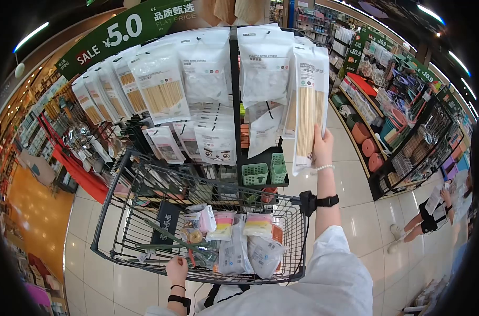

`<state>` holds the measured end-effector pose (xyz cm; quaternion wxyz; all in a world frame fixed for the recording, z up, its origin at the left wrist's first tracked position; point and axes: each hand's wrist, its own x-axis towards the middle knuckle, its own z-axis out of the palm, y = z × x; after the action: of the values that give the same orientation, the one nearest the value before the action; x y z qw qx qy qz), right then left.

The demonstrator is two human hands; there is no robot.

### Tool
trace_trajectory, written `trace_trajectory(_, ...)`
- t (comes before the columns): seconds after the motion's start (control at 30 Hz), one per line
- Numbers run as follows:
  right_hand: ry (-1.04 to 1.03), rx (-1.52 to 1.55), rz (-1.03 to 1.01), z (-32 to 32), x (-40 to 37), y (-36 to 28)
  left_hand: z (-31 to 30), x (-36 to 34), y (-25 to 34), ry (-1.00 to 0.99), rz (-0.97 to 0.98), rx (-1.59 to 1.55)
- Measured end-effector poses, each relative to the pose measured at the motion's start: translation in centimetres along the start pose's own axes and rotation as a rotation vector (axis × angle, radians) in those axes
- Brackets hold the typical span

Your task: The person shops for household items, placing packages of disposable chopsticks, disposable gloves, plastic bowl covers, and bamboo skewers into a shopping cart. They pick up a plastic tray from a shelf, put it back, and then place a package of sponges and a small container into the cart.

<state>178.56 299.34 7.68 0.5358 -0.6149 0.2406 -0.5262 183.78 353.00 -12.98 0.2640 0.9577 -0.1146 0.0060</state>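
Note:
My right hand (323,145) is raised, its fingers closed on the lower right side of a tall clear-and-white pack of bamboo skewers (305,100), held upright at the right end of the rack. Down at the near side of the shopping cart (113,210), my left hand (177,269) has curled fingers by the rim; what they hold, if anything, is hidden. Inside the cart lie white plastic packs (234,255), packs with pink and yellow bands (221,225), a black box (164,221) and a roll of tape (195,236).
A rack ahead carries hanging packs of bowl covers (208,68) and wooden sticks (163,95). Green baskets (255,174) sit low on it. Another display (392,116) stands across the tiled aisle (350,181) at right. A person (434,210) is at far right.

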Motion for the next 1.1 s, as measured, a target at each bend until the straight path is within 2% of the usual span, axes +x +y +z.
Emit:
trace_trajectory(0.27, 0.050, 0.087, 0.077, 0.5, -0.2, 0.5, 0.4, 0.0, -0.5, 0.028, 0.011, 0.020)
trace_trajectory(0.6, -0.019, 0.058, 0.077, -0.2, 0.3, -0.7, 0.1, 0.0, -0.1, 0.030, 0.022, -0.006)
trace_trajectory(0.73, -0.028, 0.040, 0.154, -0.3, 0.4, -0.7, 0.4, 0.1, -0.6, 0.029, 0.022, 0.010)
trace_trajectory(0.8, -0.018, -0.007, 0.168, -0.7, 0.7, 1.1, 0.3, 0.1, -0.6, 0.030, 0.027, 0.008)
trace_trajectory(0.87, 0.048, -0.096, -0.015, -1.5, 1.0, 5.0, 0.3, 0.0, -0.5, 0.023, 0.042, 0.008)
trace_trajectory(1.0, 0.086, -0.228, -0.065, -2.2, -5.1, 8.3, 0.3, 0.0, -0.4, 0.021, 0.019, 0.006)
trace_trajectory(1.1, -0.161, -0.471, 0.028, -4.5, -11.9, 12.3, 0.2, 0.1, -0.2, 0.014, 0.012, 0.015)
